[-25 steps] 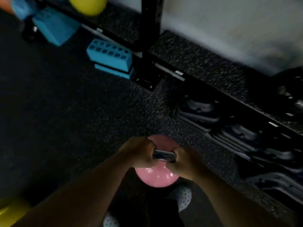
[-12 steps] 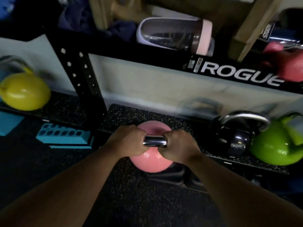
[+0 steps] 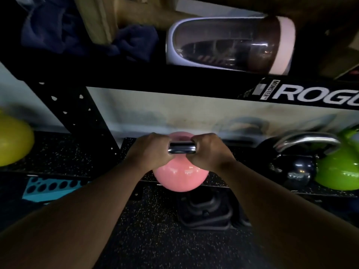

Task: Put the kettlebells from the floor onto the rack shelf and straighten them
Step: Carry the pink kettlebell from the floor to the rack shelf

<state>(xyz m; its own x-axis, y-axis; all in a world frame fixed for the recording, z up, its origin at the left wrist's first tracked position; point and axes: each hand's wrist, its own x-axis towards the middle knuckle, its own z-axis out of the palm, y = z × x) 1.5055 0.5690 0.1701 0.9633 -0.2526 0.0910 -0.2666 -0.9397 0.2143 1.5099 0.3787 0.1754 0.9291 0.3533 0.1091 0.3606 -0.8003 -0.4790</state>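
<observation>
Left grip (image 3: 150, 150) and right grip (image 3: 208, 150) both clenched on the steel handle (image 3: 181, 150) of the pink kettlebell (image 3: 180, 175), one at each end. Bell sits at the front edge of the low rack shelf (image 3: 81, 160); contact with shelf unclear. Black kettlebell (image 3: 297, 169) and green kettlebell (image 3: 340, 171) on shelf to right, yellow kettlebell (image 3: 13, 140) to left.

We see a low rack shelf (image 3: 136, 152) topped with black speckled rubber. On it sit a yellow kettlebell (image 3: 13, 140) at far left, and a black kettlebell (image 3: 295, 169) touching a green kettlebell (image 3: 338, 171) at right.
</observation>
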